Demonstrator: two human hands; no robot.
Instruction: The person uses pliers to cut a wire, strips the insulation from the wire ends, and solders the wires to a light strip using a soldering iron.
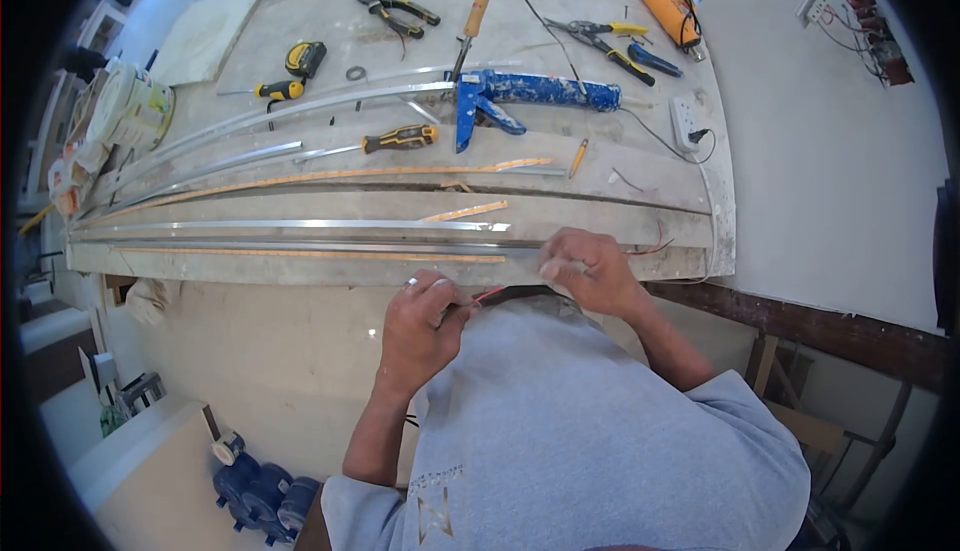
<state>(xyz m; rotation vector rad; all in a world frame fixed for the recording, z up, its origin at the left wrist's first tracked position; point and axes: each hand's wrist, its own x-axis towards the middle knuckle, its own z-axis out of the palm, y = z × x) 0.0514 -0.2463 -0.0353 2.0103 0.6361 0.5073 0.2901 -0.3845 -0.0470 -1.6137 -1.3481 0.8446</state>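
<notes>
Close to my chest at the table's front edge, my left hand [425,326] is closed, with thumb and forefinger pinching a thin red wire [489,293]. A ring shows on one finger. My right hand [590,269] is raised to the right, its fingers curled together and slightly blurred; what they hold, if anything, cannot be made out. A dark curved band [525,292] shows between the hands, against my shirt. Just beyond them lie an LED strip [330,254] with an orange tint and aluminium profiles [330,224]. Thin red wires [655,244] lie right of my right hand.
On the table [640,191] are a blue caulking gun [540,91], a soldering iron [480,6], pliers [395,13], snips [605,43], an orange heat-gun-like tool [668,11], screwdrivers [400,138], a tape measure [304,58] and a power strip [686,123]. A bucket [130,106] stands left.
</notes>
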